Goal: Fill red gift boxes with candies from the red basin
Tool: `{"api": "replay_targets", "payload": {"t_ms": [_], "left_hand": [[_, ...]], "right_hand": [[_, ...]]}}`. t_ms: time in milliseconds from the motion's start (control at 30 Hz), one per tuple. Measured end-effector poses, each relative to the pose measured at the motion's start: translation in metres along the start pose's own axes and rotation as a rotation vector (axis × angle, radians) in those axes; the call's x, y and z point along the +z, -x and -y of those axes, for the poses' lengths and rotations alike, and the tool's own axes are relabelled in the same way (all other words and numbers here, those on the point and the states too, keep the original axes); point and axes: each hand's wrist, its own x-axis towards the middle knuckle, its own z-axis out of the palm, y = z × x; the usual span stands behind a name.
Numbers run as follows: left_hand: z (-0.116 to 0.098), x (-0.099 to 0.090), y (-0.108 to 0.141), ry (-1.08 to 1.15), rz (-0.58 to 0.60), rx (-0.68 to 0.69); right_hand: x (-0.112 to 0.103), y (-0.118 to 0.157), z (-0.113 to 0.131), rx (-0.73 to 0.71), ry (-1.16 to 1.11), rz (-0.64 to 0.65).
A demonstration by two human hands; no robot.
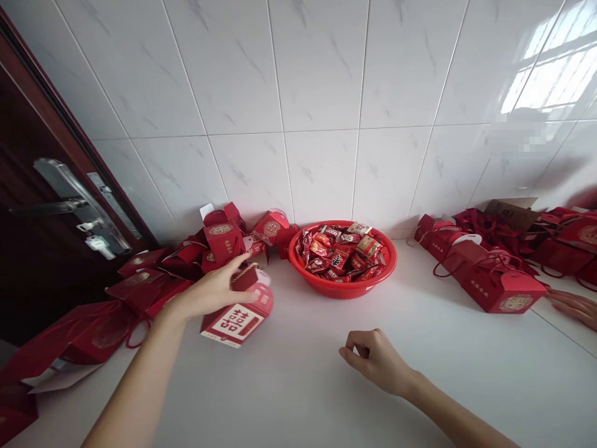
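My left hand (218, 288) grips a red candy box (236, 322) by its top, thumb on the near side and fingers over the far side. The box is tilted and shows a white label with red double-happiness characters; a twisted cord handle pokes out near my fingers. Over the white table (298, 386), my right hand (375, 361) is curled closed, with nothing visible in it. Beyond and between the two hands stands a round red plastic basket (345, 289), filled with wrapped sweets (340, 255) in mostly red packets.
Several red boxes (224, 239) are heaped at the left against the tiled wall (321, 174). More boxes with ribbon handles (504, 286) line the right side, where another person's hand (571, 306) reaches in. A dark door (41, 249) with keys is at far left.
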Motion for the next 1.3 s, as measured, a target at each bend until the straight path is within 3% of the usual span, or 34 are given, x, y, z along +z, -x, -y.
{"api": "replay_targets", "payload": {"t_ms": [67, 200, 367, 467, 567, 667, 800, 1000, 1100, 1300], "left_hand": [[-0.023, 0.010, 0.008, 0.129, 0.204, 0.087], [-0.051, 0.049, 0.016, 0.396, 0.392, 0.367], [-0.063, 0.096, 0.016, 0.423, 0.421, 0.488], [-0.070, 0.104, 0.015, 0.440, 0.450, 0.474], [-0.077, 0.105, 0.016, 0.461, 0.465, 0.395], [-0.082, 0.107, 0.018, 0.453, 0.443, 0.325], [-0.086, 0.110, 0.018, 0.449, 0.346, 0.297], [-0.087, 0.111, 0.016, 0.463, 0.215, 0.178], [-0.085, 0.113, 0.012, 0.499, 0.156, 0.134], [-0.080, 0.113, 0.001, 0.652, 0.114, 0.046]], "right_hand": [[0.001, -0.001, -0.001, 0.004, -0.080, -0.028], [-0.004, -0.002, 0.004, -0.055, -0.305, -0.137], [-0.013, 0.000, 0.009, -0.173, -0.319, -0.361], [-0.014, 0.001, 0.007, -0.171, -0.212, -0.484], [-0.013, 0.002, 0.006, -0.245, -0.090, -0.523], [-0.015, 0.004, 0.011, -0.389, 0.041, -0.447], [-0.024, 0.005, 0.025, -0.527, 0.257, -0.184], [-0.029, 0.010, 0.034, -0.493, 0.525, -0.039], [-0.027, 0.012, 0.033, -0.457, 0.474, -0.061], [-0.030, 0.017, 0.035, -0.333, 0.071, -0.004]]}}
